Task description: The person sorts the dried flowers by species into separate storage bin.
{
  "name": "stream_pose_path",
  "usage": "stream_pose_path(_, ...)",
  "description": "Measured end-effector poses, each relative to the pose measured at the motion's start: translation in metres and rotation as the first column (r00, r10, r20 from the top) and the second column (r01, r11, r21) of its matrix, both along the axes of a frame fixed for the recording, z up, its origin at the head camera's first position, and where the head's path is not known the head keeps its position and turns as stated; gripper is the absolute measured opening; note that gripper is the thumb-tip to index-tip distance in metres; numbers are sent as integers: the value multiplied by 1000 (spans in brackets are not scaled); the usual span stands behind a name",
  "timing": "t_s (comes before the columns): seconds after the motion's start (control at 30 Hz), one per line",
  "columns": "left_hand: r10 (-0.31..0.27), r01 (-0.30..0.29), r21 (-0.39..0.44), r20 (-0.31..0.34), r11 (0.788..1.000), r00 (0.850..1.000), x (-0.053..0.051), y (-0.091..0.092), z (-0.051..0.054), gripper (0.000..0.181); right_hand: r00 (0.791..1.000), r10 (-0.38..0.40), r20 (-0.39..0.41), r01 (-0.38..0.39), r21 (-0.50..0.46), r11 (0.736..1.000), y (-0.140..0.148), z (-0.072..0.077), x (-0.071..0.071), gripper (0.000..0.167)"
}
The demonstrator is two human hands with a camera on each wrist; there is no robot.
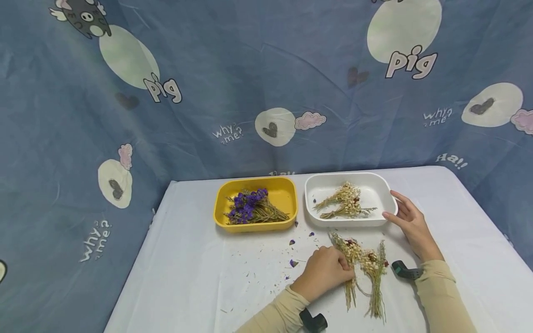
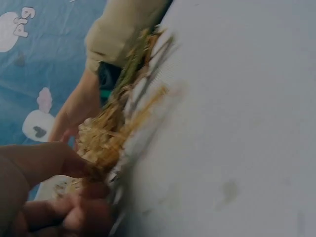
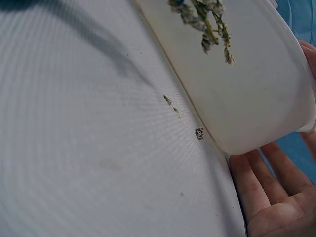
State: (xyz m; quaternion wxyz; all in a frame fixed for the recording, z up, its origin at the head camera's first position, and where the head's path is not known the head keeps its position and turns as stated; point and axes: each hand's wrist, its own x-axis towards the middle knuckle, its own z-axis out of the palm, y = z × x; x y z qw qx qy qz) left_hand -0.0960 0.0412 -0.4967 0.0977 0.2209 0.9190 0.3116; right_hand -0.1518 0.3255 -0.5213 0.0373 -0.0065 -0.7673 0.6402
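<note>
In the head view, my left hand (image 1: 326, 270) pinches a bunch of dried cream flowers (image 1: 351, 249) lying on the table. The left wrist view shows the thumb and forefinger closed on the dry flower bunch (image 2: 106, 140). Beside it lies a second dried bunch (image 1: 376, 273), its stems toward the near edge. My right hand (image 1: 412, 226) holds the right end of a white tray (image 1: 376, 222), thumb at the near corner. Several fingertips are hidden by the tray in the right wrist view. Inside the tray lie dried cream flower bunches (image 1: 345, 201).
A yellow tray (image 1: 220, 217) with purple dried flowers (image 1: 247, 206) stands left of the white one. Loose purple petals (image 1: 293, 263) and stem crumbs are scattered on the white tablecloth (image 1: 187, 268). Behind the table hangs a blue printed curtain (image 1: 233, 83).
</note>
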Motion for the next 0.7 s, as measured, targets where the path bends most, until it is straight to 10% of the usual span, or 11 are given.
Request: stream_pose_path(0.7,-5,11,-51,108,999,994,-23,-29,17,16,1000,6,3,-6,-12,1000,1,0,1,79)
